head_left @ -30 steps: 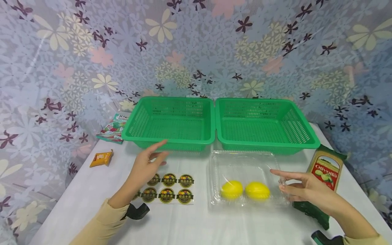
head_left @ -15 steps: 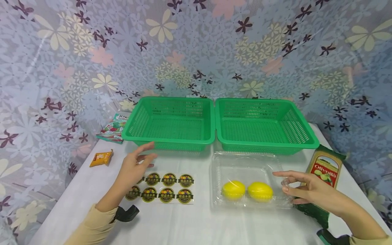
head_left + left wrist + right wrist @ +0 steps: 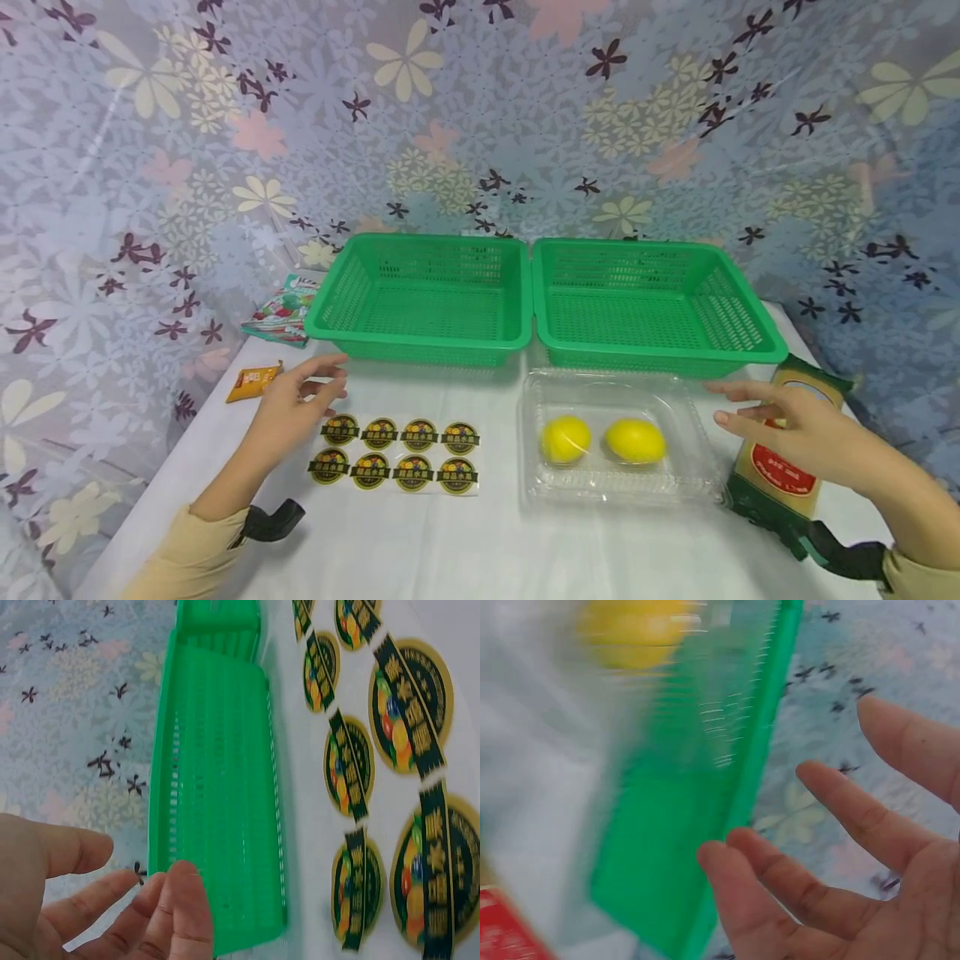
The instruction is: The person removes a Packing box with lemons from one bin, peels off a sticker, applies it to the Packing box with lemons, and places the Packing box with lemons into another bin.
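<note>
A clear plastic clamshell box (image 3: 542,482) lies on the white tabletop with two lemons (image 3: 566,440) in it. My right hand (image 3: 795,429) hovers just past its right side, over an Olivoilà packet (image 3: 783,471), fingers loosely bent and holding nothing. To the left, my left hand (image 3: 296,404) is held above the table between a small orange snack packet (image 3: 253,382) and a sheet of round fruit stickers (image 3: 412,472). Its fingers are relaxed, and the left wrist view shows nothing between them and the thumb (image 3: 79,851).
Two green plastic baskets (image 3: 420,345) stand side by side at the back; the right basket (image 3: 660,358) sits behind the clear box. A colourful fruit-print packet (image 3: 285,310) lies left of them. Floral cloth (image 3: 480,125) hangs behind the table.
My right hand has drawn away to the right from the box's edge. My left hand has moved left, off the sticker sheet. The lemons have shifted a little inside the box.
</note>
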`<action>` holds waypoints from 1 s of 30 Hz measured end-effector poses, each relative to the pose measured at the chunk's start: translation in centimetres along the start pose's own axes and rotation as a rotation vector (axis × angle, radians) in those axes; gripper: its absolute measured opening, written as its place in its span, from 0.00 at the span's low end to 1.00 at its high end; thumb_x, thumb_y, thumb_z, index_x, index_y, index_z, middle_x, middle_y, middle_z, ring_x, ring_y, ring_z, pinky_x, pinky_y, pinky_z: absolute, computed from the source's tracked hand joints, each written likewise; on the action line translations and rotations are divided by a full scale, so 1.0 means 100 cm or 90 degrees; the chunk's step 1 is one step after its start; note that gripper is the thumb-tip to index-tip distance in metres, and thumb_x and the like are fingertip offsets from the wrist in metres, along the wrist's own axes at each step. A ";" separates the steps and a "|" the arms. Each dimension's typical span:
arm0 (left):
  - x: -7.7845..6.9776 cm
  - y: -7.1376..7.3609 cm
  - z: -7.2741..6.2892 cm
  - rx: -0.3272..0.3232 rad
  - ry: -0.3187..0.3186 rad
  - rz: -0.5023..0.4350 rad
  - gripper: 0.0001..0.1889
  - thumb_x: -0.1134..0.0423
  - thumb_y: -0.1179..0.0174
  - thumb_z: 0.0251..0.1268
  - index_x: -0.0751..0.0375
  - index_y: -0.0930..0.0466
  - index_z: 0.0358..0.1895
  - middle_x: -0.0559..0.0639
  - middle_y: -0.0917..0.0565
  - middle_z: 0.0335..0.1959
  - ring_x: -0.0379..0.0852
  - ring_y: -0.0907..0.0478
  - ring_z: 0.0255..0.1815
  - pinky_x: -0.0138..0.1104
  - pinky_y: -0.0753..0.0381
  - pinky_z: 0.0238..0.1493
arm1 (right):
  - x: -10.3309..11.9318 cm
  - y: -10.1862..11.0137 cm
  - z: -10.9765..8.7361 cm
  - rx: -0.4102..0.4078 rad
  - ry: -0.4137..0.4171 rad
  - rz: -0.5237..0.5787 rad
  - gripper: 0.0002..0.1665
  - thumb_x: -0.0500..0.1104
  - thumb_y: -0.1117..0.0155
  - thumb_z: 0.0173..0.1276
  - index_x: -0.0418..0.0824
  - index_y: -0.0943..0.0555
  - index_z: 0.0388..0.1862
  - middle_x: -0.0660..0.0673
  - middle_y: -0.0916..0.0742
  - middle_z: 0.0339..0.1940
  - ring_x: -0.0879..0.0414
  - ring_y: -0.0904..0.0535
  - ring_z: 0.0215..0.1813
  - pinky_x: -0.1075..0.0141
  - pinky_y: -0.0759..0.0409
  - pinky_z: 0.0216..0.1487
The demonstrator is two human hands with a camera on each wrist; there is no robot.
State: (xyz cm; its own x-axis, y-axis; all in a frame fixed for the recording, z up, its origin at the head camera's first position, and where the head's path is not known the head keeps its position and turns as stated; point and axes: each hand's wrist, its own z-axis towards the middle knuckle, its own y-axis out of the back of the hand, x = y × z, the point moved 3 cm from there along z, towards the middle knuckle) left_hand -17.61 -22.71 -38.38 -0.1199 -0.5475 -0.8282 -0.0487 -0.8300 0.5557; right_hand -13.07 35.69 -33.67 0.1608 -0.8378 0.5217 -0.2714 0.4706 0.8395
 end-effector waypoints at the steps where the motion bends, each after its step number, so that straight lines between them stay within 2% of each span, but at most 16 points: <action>1: 0.001 0.003 -0.001 0.000 0.004 0.015 0.23 0.64 0.42 0.84 0.60 0.25 0.76 0.66 0.16 0.62 0.61 0.11 0.53 0.41 0.08 0.44 | 0.007 0.005 0.004 -0.009 0.004 -0.012 0.33 0.50 0.35 0.82 0.34 0.26 0.78 0.23 0.21 0.73 0.30 0.14 0.60 0.43 0.10 0.48; 5: 0.006 0.012 -0.004 0.016 0.022 0.052 0.24 0.63 0.41 0.83 0.61 0.26 0.77 0.65 0.15 0.59 0.60 0.12 0.51 0.38 0.09 0.40 | 0.040 0.017 0.019 -0.017 0.025 -0.020 0.32 0.52 0.37 0.83 0.41 0.26 0.80 0.28 0.17 0.70 0.28 0.17 0.63 0.38 0.13 0.52; 9: 0.012 0.017 -0.006 0.040 0.053 0.063 0.27 0.60 0.40 0.83 0.63 0.28 0.78 0.66 0.14 0.58 0.57 0.11 0.49 0.35 0.10 0.38 | 0.079 0.013 0.036 -0.011 0.066 -0.011 0.31 0.53 0.38 0.84 0.47 0.26 0.80 0.36 0.14 0.67 0.33 0.15 0.64 0.40 0.14 0.56; 15: 0.027 0.021 -0.011 0.076 0.088 0.057 0.30 0.60 0.38 0.81 0.69 0.31 0.78 0.70 0.14 0.57 0.55 0.10 0.45 0.36 0.10 0.36 | 0.131 -0.006 0.064 0.016 0.121 0.034 0.31 0.56 0.36 0.83 0.50 0.24 0.79 0.39 0.13 0.67 0.41 0.12 0.62 0.45 0.12 0.58; 22: 0.041 0.015 -0.015 0.119 0.128 0.061 0.30 0.59 0.37 0.80 0.71 0.29 0.76 0.70 0.14 0.57 0.52 0.11 0.48 0.38 0.09 0.38 | 0.168 -0.031 0.095 0.061 0.149 0.091 0.34 0.54 0.35 0.82 0.50 0.28 0.82 0.39 0.14 0.69 0.43 0.14 0.64 0.45 0.16 0.67; 27: 0.043 0.016 -0.017 0.138 0.145 0.064 0.31 0.58 0.37 0.80 0.70 0.32 0.78 0.68 0.15 0.57 0.53 0.12 0.51 0.37 0.10 0.40 | 0.198 -0.045 0.116 0.085 0.156 0.138 0.35 0.55 0.35 0.82 0.57 0.31 0.83 0.44 0.15 0.69 0.46 0.14 0.65 0.49 0.14 0.63; 30: 0.045 0.015 -0.016 0.148 0.155 0.061 0.33 0.57 0.36 0.79 0.69 0.32 0.79 0.66 0.15 0.57 0.52 0.13 0.53 0.37 0.10 0.41 | 0.216 -0.055 0.127 0.095 0.174 0.154 0.36 0.55 0.35 0.82 0.56 0.32 0.84 0.44 0.16 0.70 0.47 0.13 0.64 0.51 0.13 0.61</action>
State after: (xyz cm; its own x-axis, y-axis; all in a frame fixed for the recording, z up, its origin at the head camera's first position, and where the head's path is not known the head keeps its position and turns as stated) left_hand -16.61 -26.61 -41.41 0.1036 -0.6544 -0.7491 -0.2770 -0.7423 0.6101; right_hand -20.14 11.52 -28.90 0.3160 -0.5937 0.7400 -0.4643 0.5835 0.6663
